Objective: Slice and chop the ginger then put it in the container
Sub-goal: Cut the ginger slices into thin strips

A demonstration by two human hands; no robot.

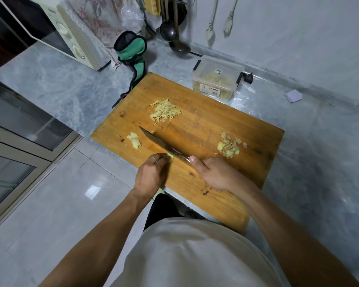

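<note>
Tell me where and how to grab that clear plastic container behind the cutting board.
Grip the container by its two short end walls, coming from above and the board side. The lid looks on, and black clips sit on both ends, so clasp below them; the wall blocks the far side.

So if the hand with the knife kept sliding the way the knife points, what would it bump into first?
Probably the small ginger chunk just left of the knife tip; the right hand aims up-left. Depth is unclear, so it may pass beside it.
</note>
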